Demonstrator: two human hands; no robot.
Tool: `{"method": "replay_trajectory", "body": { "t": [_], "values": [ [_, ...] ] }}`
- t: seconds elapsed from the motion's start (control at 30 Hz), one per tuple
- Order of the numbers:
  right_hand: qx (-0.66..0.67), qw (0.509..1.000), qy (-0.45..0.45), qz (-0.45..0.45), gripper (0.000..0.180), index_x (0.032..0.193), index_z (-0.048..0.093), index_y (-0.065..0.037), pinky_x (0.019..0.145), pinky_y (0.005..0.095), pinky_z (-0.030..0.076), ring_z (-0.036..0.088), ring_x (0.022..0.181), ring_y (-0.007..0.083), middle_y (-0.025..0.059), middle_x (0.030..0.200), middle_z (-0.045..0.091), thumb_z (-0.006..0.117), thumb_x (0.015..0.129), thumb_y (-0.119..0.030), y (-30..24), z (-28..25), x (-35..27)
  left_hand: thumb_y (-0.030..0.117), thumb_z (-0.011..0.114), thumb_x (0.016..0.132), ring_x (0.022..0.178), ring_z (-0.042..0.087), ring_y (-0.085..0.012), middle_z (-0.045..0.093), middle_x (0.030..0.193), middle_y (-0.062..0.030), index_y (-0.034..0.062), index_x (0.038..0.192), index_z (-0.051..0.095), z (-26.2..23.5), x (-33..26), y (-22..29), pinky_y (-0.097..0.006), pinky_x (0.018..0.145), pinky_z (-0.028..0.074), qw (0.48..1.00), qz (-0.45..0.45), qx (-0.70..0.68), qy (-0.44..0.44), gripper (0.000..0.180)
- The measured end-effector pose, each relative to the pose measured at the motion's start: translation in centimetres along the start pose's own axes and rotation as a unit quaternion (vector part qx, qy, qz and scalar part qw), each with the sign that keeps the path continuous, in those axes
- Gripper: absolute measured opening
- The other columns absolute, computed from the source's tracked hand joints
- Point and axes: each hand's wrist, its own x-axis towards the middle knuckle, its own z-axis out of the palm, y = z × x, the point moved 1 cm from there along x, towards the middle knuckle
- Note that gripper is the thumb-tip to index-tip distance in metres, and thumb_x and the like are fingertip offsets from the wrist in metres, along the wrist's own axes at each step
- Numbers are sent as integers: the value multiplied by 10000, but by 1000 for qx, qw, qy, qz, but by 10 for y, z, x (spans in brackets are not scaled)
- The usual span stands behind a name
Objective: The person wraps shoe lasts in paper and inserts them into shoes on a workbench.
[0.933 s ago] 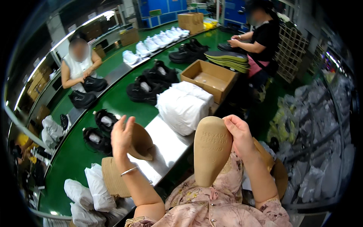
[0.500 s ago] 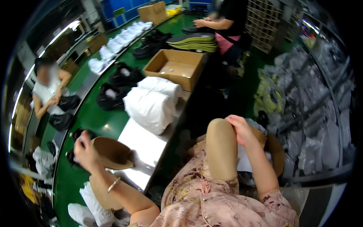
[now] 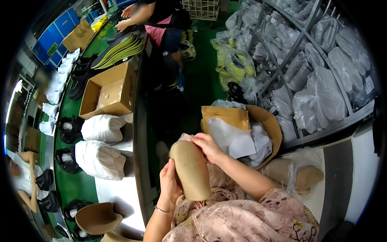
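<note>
A tan, rounded, shell-like piece is held upright in front of my body, its domed end pointing away from me; its exact kind is unclear. My left hand grips its left edge, thumb on the front. At the upper right edge, my right hand holds it with bent fingers. On the table to the left, a similar brown curved shell rests beside black shoes. Another tan piece shows at the lower edge.
White wrapped bundles and an open cardboard box line the table. To my right stands a carton with white paper. A metal rack holds bagged grey insoles. Farther off, a co-worker stands at the line.
My left hand has left the area by the brown shell and black shoes and now grips the tan piece along with my right. The view has turned to the right.
</note>
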Motion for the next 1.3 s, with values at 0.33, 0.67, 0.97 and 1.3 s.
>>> {"method": "replay_trajectory", "body": {
  "t": [0.33,0.67,0.97,1.3],
  "values": [
    [-267,898,350,1,189,858,593,-50,611,249,425,527,672,131,10,726,569,586,835,-237,130,-184,91,334,417,936,996,562,-217,573,1104,-117,-7,1154,491,-22,42,0,-361,866,456,990,-35,-121,65,412],
    [-558,753,316,-147,193,786,553,14,726,411,433,527,828,362,173,863,548,654,740,-144,155,-178,92,330,418,938,1011,560,-202,576,1115,-99,7,1146,504,-32,64,0,-344,872,450,985,-68,-134,84,394],
    [-477,860,143,-108,153,799,562,19,622,288,439,538,712,181,73,848,537,636,781,-113,91,-182,53,285,482,915,980,566,-185,587,1076,-87,16,1117,521,-23,57,-1,-325,850,457,992,-42,-99,72,339],
    [-427,893,-46,-136,148,908,562,42,710,263,451,550,842,168,118,1012,549,573,832,-85,-37,-40,-59,192,568,872,864,592,-167,620,962,-61,34,1018,576,-7,47,-20,-307,789,479,994,-42,-89,47,215]
  ]
}}
